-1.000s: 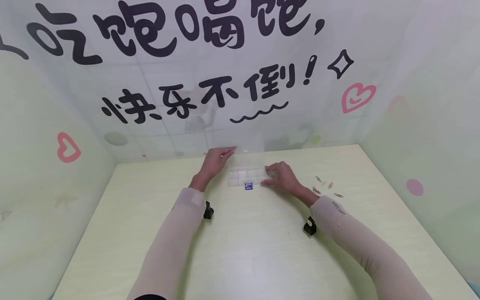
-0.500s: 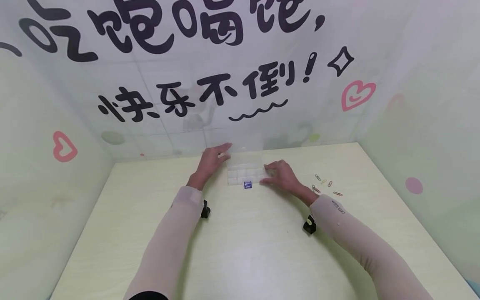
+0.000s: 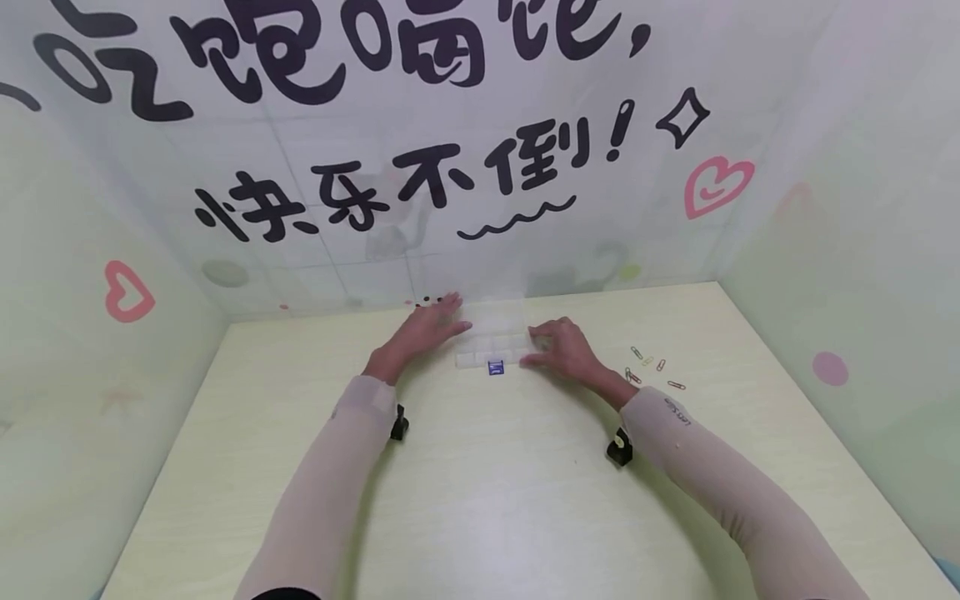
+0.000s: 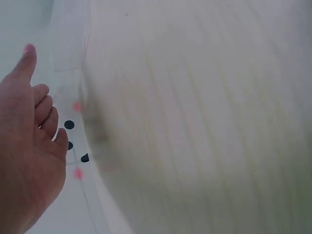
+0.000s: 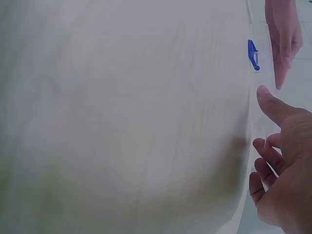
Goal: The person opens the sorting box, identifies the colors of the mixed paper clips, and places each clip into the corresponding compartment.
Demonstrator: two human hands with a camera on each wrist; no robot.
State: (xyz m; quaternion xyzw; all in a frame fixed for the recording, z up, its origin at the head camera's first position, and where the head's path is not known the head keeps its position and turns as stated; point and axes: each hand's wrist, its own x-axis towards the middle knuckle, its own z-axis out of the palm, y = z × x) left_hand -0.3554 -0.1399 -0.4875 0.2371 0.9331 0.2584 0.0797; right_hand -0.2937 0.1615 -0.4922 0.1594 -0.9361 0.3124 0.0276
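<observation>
A clear plastic compartment box (image 3: 467, 360) with a blue latch (image 3: 496, 367) on its front lies near the back wall. Its clear lid (image 3: 495, 317) stands raised behind the compartments, faint against the wall. At the lid's left side is my left hand (image 3: 422, 333), fingers extended and thumb apart, overlapping the lid edge in the head view. My right hand (image 3: 566, 352) holds the box's right end between thumb and fingers. In the right wrist view, the thumb (image 5: 274, 107) lies along the front side near the blue latch (image 5: 253, 55).
Several coloured paper clips (image 3: 661, 365) lie scattered on the pale wooden table (image 3: 480, 500) right of the right hand. A printed white wall (image 3: 300, 267) rises directly behind the box, and side walls flank the table.
My left hand has drawn off the lid's upper left edge, shifting left and then a little lower, with its thumb spreading out. The right hand stays at the box's right end.
</observation>
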